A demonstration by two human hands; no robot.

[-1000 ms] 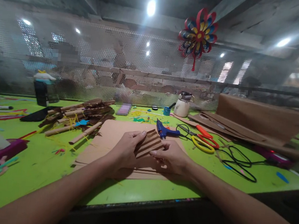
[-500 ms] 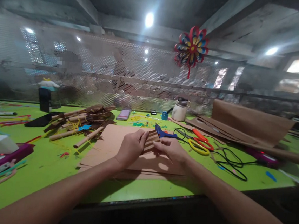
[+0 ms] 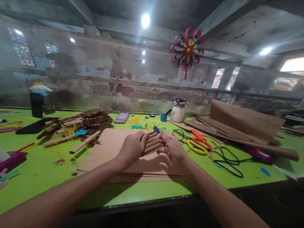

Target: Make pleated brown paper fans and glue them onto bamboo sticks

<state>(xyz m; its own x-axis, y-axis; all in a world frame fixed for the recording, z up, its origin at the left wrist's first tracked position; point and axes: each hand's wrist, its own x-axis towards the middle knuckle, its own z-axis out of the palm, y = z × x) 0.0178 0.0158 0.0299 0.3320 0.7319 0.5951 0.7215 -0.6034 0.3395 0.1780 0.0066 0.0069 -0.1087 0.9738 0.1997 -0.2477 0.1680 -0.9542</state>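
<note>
A striped, pleated piece of brown paper [image 3: 152, 143] is held up between my two hands, over a stack of flat brown paper sheets [image 3: 111, 147]. My left hand [image 3: 132, 148] is closed on its left side, thumb on top. At its right edge, the fingers of my right hand [image 3: 172, 146] are bent and pinch the paper. Just behind the right hand lies a blue glue gun [image 3: 157, 130], mostly covered by that hand; only its tip shows. Scissors with orange and yellow handles [image 3: 197, 147] rest to the right of it.
Rolled brown paper pieces [image 3: 86, 122] lie in a heap on the left. A black cable [image 3: 230, 162] loops toward a purple power strip [image 3: 261, 155] on the right. Behind stand a white jug [image 3: 178, 112] and large brown paper sheets [image 3: 245, 119]. The green table's front edge [image 3: 159, 202] is close.
The view has turned slightly right. My right hand's fingers have shifted up along the pleated paper's edge and now hide most of the glue gun. My left hand keeps its grip.
</note>
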